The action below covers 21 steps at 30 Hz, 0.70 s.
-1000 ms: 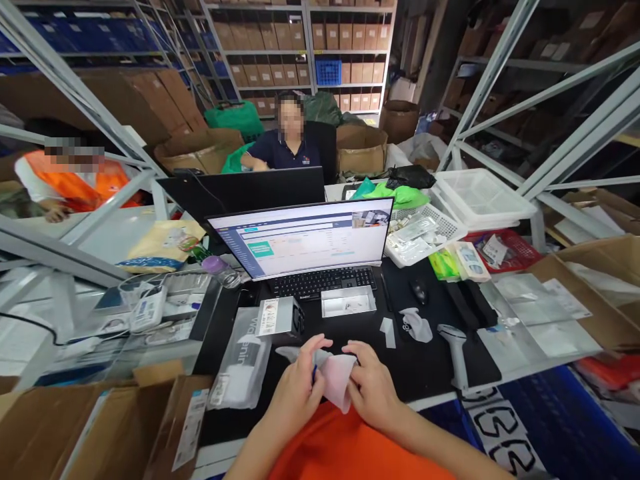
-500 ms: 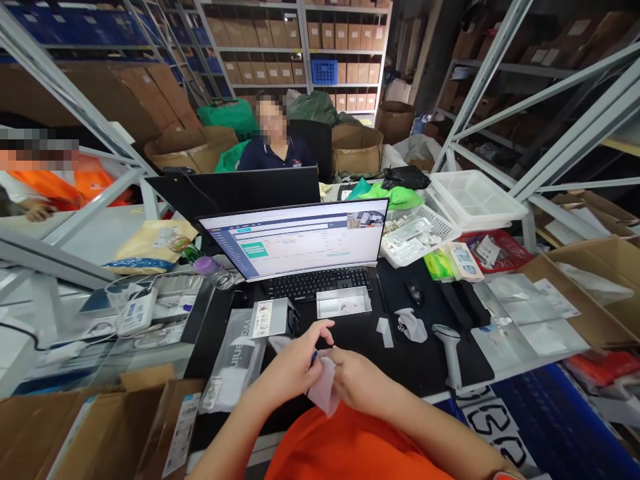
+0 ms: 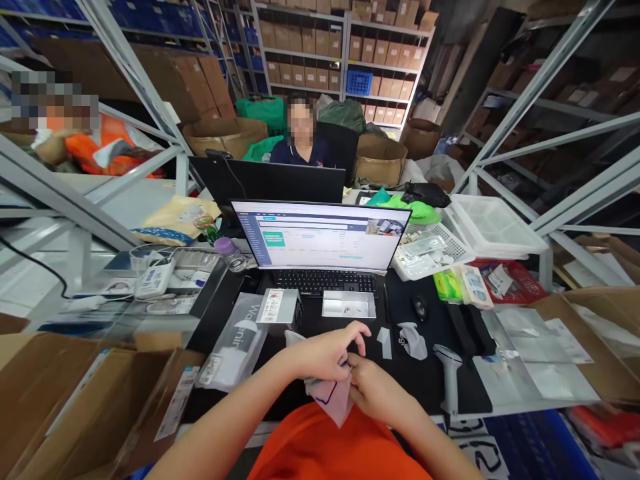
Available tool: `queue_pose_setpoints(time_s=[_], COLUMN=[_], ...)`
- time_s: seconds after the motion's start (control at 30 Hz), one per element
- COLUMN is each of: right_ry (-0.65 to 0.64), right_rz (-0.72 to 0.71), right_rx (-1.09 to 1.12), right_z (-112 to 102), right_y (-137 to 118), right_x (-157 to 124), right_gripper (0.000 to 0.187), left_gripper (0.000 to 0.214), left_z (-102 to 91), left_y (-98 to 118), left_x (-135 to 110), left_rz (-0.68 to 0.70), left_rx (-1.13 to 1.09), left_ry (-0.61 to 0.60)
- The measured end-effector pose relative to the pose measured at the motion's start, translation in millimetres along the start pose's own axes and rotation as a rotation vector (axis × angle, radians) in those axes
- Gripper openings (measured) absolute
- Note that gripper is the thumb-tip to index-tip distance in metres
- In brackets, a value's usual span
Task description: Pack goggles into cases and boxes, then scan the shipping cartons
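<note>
Close to my body, over the desk's front edge, a thin pale cloth (image 3: pixel 336 399) hangs from both hands, with a dark blue line or cord across it. My left hand (image 3: pixel 330 350) pinches its upper part, while the forefinger arches free above. Beside it, my right hand (image 3: pixel 373 387) is closed on the cloth's right edge. Anything inside the cloth is hidden. Just beyond the hands lie an open white box (image 3: pixel 349 306) with small items inside and a grey box (image 3: pixel 280 313) with a printed label.
A monitor (image 3: pixel 320 237) and keyboard (image 3: pixel 325 283) stand behind. On the right are a mouse (image 3: pixel 419 307), a crumpled pale cloth (image 3: pixel 414 341) and a barcode scanner (image 3: pixel 449 377). A clear plastic bag (image 3: pixel 235 350) lies left. Co-workers sit beyond the desk.
The view has turned left, so the desk sits further right. Both hands keep hold of the cloth, whose dark blue line now shows. A co-worker on the far left has raised an arm.
</note>
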State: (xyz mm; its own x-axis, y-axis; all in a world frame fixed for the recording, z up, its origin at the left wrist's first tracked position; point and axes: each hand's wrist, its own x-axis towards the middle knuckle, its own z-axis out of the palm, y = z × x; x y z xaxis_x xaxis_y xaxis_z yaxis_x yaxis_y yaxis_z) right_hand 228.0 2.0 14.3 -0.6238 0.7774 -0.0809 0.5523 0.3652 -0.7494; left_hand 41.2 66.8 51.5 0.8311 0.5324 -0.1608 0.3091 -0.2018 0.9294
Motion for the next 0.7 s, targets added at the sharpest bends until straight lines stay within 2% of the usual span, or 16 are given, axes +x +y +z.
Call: queue_pose_setpoints(time_s=[0.1, 0.17, 0.27, 0.43, 0.53, 0.7], right_ry=[0.109, 0.196, 0.264, 0.288, 0.294, 0.332], right_rz=[-0.042, -0.028, 0.006, 0.07, 0.087, 0.106], right_rx=[0.162, 0.231, 0.287, 0.318, 0.319, 0.344], right_z=[8.1, 10.4, 12.6, 16.5, 18.0, 20.4], right_y=[11.4, 17.1, 19.2, 12.0, 7.5, 4.5], right_x=[0.3, -2.3, -7.2, -12.8, -14.4, -14.6], right_gripper=[0.021, 0.023, 0.028, 0.024, 0.025, 0.023], left_gripper=[0.054, 0.041, 0.038, 0.039, 0.035, 0.039], left_z=[-4.3, -11.1, -18.0, -14.6, -10.5, 0.3], left_y=[-8.9, -18.1, -31.1, -41.2, -40.0, -32.1], left_x=[-0.7, -4.3, -12.7, -31.1, -42.0, -52.5], left_rz=[-0.017, -0.047, -0.072, -0.078, -0.069, -0.035], left_rx=[-0.112, -0.204, -0.321, -0.468, -0.338, 0.028], left_ry=[0.113, 0.2, 0.29, 0.323, 0.339, 0.457])
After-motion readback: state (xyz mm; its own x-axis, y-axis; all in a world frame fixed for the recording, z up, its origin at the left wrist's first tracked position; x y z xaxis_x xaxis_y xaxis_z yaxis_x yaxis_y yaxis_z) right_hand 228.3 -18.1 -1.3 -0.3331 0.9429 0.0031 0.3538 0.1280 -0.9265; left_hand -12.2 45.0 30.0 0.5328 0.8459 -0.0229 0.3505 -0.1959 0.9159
